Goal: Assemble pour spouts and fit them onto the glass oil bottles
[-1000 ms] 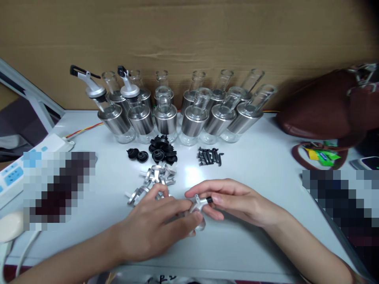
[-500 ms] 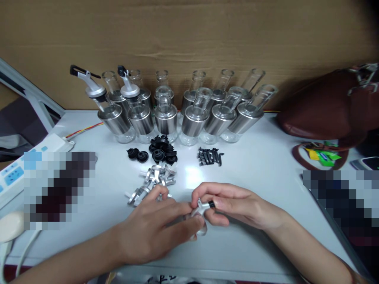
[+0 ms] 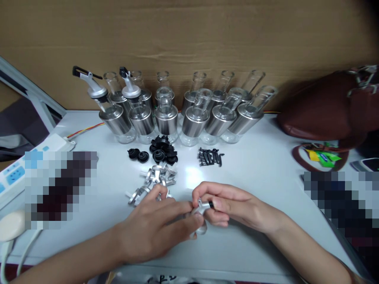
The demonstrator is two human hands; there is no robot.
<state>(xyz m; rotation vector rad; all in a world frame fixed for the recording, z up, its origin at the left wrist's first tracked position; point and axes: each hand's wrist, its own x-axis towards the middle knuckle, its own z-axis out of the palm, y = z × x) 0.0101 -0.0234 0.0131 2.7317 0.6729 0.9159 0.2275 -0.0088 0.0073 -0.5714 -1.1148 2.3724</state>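
Observation:
Between thumb and fingers, my left hand (image 3: 160,227) grips a silver pourer spout (image 3: 201,209) above the front of the table. My right hand (image 3: 233,203) pinches a small black cap (image 3: 211,204) at the spout's tip, its fingertips close to the spout's side. Part of the spout's round base shows below my left thumb. Just beyond my left hand lies a heap of silver pourer spouts (image 3: 156,171). Behind them is a pile of black rubber stoppers (image 3: 160,155), and to its right a cluster of small black flip levers (image 3: 211,156).
Glass bottles with steel sleeves (image 3: 195,122) stand in two rows at the back; two front-left ones carry pourers (image 3: 130,90). A power strip (image 3: 14,175) and a blurred-out object (image 3: 65,189) lie left. A brown bag (image 3: 322,104) and green-yellow packets (image 3: 325,157) are right.
Both hands stay almost in place around the spout. My right fingers have closed slightly nearer the black cap, and the whole view has shifted a little.

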